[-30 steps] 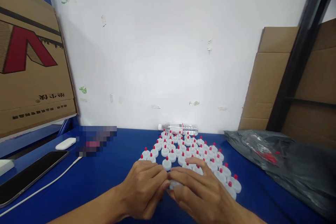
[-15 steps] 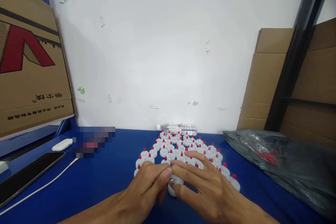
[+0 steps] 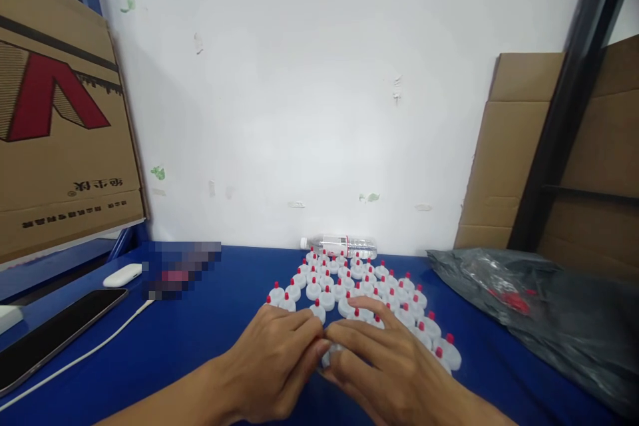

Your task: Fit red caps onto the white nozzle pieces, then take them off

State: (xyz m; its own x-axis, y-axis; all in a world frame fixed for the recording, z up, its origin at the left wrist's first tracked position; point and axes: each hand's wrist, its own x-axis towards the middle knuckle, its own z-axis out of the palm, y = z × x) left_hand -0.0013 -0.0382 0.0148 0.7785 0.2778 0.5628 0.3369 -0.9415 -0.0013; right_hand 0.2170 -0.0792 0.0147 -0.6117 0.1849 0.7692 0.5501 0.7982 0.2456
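Observation:
Close together above the near part of the blue table, my two hands meet over one white round plastic piece point(image 3: 330, 355). Most of it is hidden by fingers. My right hand point(image 3: 387, 359) is curled around its side. My left hand point(image 3: 279, 356) is closed, thumb and fingers pinched at the piece's upper part; what exactly they grip there is covered. Just beyond the hands stand several white round pieces with red tips point(image 3: 327, 299), grouped across the table.
A clear bottle point(image 3: 339, 245) lies by the wall behind the group. To the left are a phone point(image 3: 60, 333), a white case point(image 3: 122, 275) and a white cable point(image 3: 94, 349). A grey plastic bag point(image 3: 549, 319) with red bits spreads at right. A cardboard box point(image 3: 70, 166) stands left.
My left hand has turned slightly and its fingers have drawn closer to my right hand. Less of the white piece between them shows now. The view has shifted a little.

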